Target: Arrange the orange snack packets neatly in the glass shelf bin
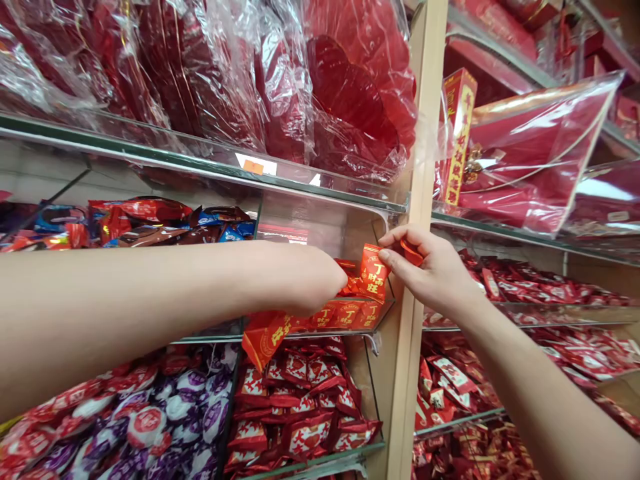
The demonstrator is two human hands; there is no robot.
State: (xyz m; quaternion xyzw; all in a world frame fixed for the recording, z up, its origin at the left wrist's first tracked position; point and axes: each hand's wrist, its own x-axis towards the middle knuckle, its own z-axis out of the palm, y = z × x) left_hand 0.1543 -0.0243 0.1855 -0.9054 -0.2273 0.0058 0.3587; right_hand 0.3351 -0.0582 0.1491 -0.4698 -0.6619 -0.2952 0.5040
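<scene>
My right hand [423,263] pinches a small orange-red candy packet [374,275] with gold characters between thumb and fingertips. A curved piece of the same orange-red colour [411,252] shows behind its fingers. My left hand [323,280] is bent at the wrist over the shelf bin of matching packets, its fingers hidden from view. Behind the clear front of that bin stands a row of these packets [349,315]. Under my left wrist a larger orange piece with gold print [267,339] hangs tilted over the shelf edge; I cannot tell whether my left hand holds it.
Above runs a glass shelf edge [200,163] with plastic-wrapped red goods [345,87]. A wooden upright [420,167] divides the shelving. Below are bins of purple and red sweets [150,427] and red-and-white packets [305,430]. Right of the upright, more red packets [520,280] fill shelves.
</scene>
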